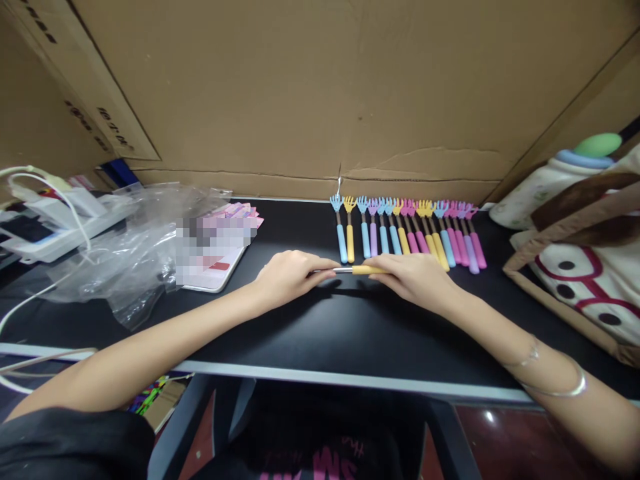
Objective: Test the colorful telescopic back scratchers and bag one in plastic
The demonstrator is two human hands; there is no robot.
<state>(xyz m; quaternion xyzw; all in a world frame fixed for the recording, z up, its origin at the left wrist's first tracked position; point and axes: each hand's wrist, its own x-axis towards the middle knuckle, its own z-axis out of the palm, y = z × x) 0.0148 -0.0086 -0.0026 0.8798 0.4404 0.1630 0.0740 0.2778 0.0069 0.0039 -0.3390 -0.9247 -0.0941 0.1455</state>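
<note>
Yellow-handled rod (368, 270) lies crosswise between your two hands, held above the black tabletop (310, 340), with a dark shadow below it. Your left hand (295, 272) pinches the metal shaft between thumb and fingers; your right hand (413, 275) grasps the yellow handle, thumb underneath. The rod's left end is hidden by your left fingers.

Edges: the pale front edge (320, 379) runs across between you and the rod; a broad strip of bare black surface separates it from your hands. At the back, a cardboard wall (320, 87) closes off the desk. The row of hand-shaped scratchers (423, 233) lies just beyond your right hand, heads toward the cardboard, handles toward you; the blue and yellow pair at its left end sits slightly apart. More bare surface shows between that pair and the white flat item (220, 277) at left, which has clear plastic (145, 247) beside it. On the right, a cloth bag (585, 287) and a white bottle (530, 190) bound your room, with a strip of tabletop between bag and row.

Writing: dark characters on the left cardboard (115, 127), too blurred to read. The flat item's face is pixelated. Your dark shirt (300, 427) carries pink lettering; a small "the" is legible, larger letters run off the bottom.
</note>
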